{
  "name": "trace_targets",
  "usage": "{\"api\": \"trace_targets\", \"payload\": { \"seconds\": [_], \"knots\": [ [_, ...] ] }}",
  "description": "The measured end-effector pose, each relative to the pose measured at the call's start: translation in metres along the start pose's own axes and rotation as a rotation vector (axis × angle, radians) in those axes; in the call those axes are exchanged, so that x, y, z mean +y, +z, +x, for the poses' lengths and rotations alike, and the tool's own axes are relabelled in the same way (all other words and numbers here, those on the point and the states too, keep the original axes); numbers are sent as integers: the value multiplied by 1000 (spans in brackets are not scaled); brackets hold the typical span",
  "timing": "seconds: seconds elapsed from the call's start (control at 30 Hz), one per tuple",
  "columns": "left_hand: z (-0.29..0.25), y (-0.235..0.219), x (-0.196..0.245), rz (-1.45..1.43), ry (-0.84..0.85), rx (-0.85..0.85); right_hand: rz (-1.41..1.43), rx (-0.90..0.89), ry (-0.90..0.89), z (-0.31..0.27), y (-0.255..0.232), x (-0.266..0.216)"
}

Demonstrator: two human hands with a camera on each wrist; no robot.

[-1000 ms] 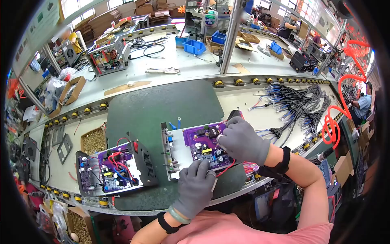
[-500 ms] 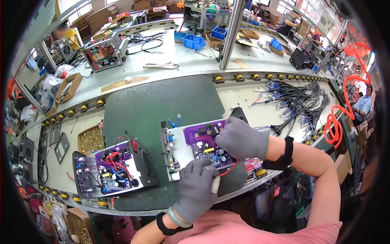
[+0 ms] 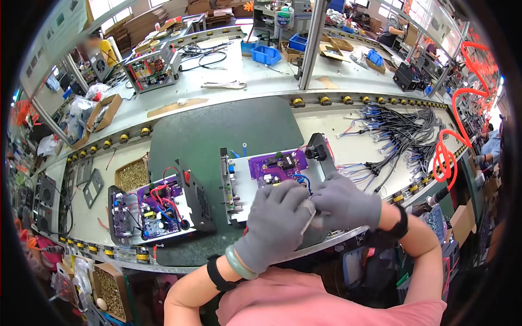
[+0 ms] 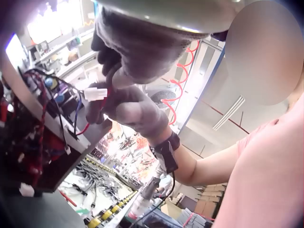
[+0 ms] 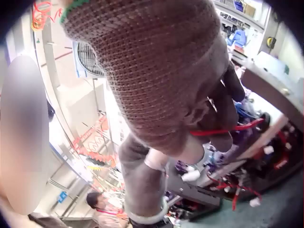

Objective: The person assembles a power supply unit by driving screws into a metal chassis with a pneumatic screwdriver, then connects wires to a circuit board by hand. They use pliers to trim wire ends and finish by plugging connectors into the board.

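Both gloved hands meet at the front right of an opened metal chassis (image 3: 239, 190) with a purple circuit board (image 3: 262, 167). My left hand (image 3: 276, 220) has bent fingers and a pale thumb against the right hand; what it grips I cannot tell. My right hand (image 3: 348, 202) pinches a red wire (image 5: 247, 126), which runs out past its fingers in the right wrist view. A white plug connector (image 4: 96, 93) sits beside the fingers of both hands in the left wrist view. Blue wires (image 3: 302, 179) rise from the board just behind the hands, which hide its near part.
A second open unit (image 3: 155, 209) with red wires stands to the left on the green mat (image 3: 228, 119). Bundled black cables (image 3: 399, 136) lie at the right, near a coiled red hose (image 3: 446, 157). A box of small brass-coloured parts (image 3: 132, 175) and a roller rail (image 3: 348, 101) border the area.
The right hand has come down from over the circuit board to the chassis's front. My left hand has risen to meet it, uncovering the black end panel and blue wires. The view has shifted slightly.
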State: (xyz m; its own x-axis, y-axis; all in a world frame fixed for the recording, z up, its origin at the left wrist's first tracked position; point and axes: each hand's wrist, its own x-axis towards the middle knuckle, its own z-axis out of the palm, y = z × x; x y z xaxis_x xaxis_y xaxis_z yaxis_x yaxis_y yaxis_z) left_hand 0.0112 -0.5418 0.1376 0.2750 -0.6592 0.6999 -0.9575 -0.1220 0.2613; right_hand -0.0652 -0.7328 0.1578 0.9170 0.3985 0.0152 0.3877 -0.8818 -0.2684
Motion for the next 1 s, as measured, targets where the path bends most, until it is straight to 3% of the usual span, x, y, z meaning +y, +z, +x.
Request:
{"api": "trace_targets", "payload": {
  "seconds": [0.03,0.1,0.13,0.17,0.23,0.27,0.37,0.4,0.43,0.5,0.53,0.57,0.63,0.73,0.87,0.93,1.0],
  "knots": [
    [-3,3,2,1,8,1,-4,6,3,-4,9,1],
    [-14,13,3,-60,-190,18,42,379,-23,-9,23,5],
    [-17,15,2,-208,-349,-95,40,371,5,-12,26,7],
    [-16,15,1,-208,-347,-93,38,372,4,-12,29,8],
    [-6,9,-5,-1278,-1054,-494,156,602,-43,-7,35,9],
    [-1,6,-11,-1345,-1092,-590,152,603,-49,-6,37,9],
    [5,11,-16,-1430,-1126,-540,131,669,6,0,35,9],
    [8,9,-13,-1361,-1199,-532,-21,700,56,5,30,9],
    [6,12,-9,-1360,-1196,-532,-172,727,108,10,25,9],
    [-14,24,7,-649,-640,-200,-226,732,156,22,16,18],
    [-23,26,11,-296,-354,-44,-306,589,188,26,16,29],
    [-28,26,11,-298,-351,-47,-383,446,218,30,17,37],
    [-38,26,10,60,-200,-227,-412,366,225,43,14,42],
    [-54,36,9,78,-193,-243,-481,-91,280,60,0,39],
    [-62,43,4,113,-177,-226,-474,-184,315,62,-7,39],
    [-64,43,2,112,-167,-219,-371,-55,263,58,-7,44],
    [-65,45,0,110,-159,-208,-383,-67,284,60,-6,43]
  ]
}}
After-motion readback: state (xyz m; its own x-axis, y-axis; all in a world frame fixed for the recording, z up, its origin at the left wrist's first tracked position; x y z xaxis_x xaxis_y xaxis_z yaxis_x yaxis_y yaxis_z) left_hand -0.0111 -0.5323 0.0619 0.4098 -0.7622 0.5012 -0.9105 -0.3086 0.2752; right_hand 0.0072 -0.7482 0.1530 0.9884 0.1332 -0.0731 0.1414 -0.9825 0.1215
